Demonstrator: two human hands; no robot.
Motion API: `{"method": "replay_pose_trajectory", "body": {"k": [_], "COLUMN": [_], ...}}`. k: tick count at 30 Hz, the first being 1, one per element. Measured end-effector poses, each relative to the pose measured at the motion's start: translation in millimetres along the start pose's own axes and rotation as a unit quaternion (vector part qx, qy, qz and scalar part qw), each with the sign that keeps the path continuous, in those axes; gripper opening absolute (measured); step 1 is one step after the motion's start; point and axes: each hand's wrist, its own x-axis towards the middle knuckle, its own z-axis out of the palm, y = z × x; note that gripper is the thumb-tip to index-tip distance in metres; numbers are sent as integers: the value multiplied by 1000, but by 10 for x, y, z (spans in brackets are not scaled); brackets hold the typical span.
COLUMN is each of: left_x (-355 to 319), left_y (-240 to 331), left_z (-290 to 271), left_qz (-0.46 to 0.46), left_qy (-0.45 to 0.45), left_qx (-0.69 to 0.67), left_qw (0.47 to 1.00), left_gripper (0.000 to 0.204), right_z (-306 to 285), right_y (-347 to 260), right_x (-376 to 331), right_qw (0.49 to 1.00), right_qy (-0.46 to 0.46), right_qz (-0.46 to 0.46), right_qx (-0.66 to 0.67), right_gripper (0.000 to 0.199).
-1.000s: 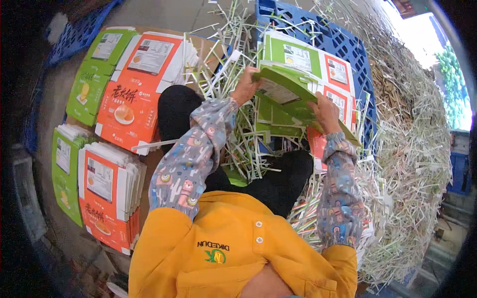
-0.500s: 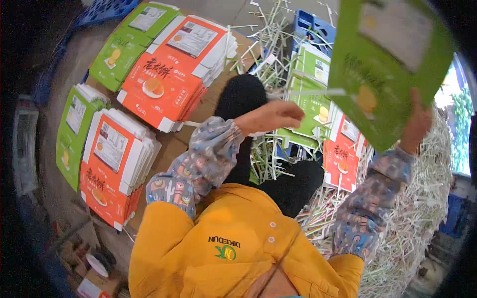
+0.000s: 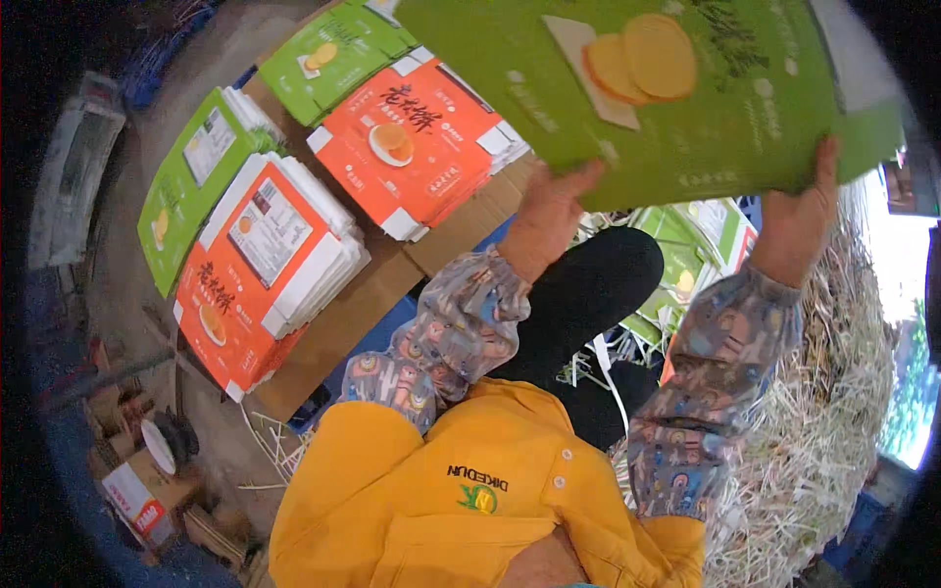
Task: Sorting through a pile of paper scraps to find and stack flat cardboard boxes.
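A green printed cardboard box sheet (image 3: 745, 108) with a picture of round yellow cakes is raised across the upper right. My left hand (image 3: 551, 218) grips its near edge toward the left, thumb over the printed face. Farther along that edge, my right hand (image 3: 796, 220) grips it near the right corner. To the left lie piles of similar flat sheets: an orange pile (image 3: 412, 137) beside a green pile (image 3: 338, 59), and nearer me another orange pile (image 3: 250, 260) beside a green one (image 3: 191, 181). More green sheets (image 3: 676, 260) show partly beneath the raised sheet, past my knee.
Brown cardboard (image 3: 358, 338) lies under the left piles. A large heap of shredded paper strips (image 3: 804, 431) rises on the right. Small cartons (image 3: 147, 495) and a round white-faced object (image 3: 162, 446) sit on the floor at lower left.
My left hand, empty before, now grips the green sheet together with my right. The sheet has come left and tilted to lie across the view. The view has shifted too.
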Motion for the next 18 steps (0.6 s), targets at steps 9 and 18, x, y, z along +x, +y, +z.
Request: {"method": "replay_pose_trajectory", "body": {"k": [9, 18], "left_x": [-172, -51], "left_y": [568, 799], "left_z": [-556, -792], "left_qz": [48, 84], "left_qy": [126, 131], "left_qx": [-51, -72], "left_qw": [990, 985], "left_gripper": [42, 43], "right_z": [1049, 1458], "right_y": [-462, -1019], "right_x": [-204, -106], "right_qw": [998, 791], "right_qy": [-59, -67], "right_qz": [-28, 211], "right_qx": [-21, 571], "right_gripper": [67, 30]}}
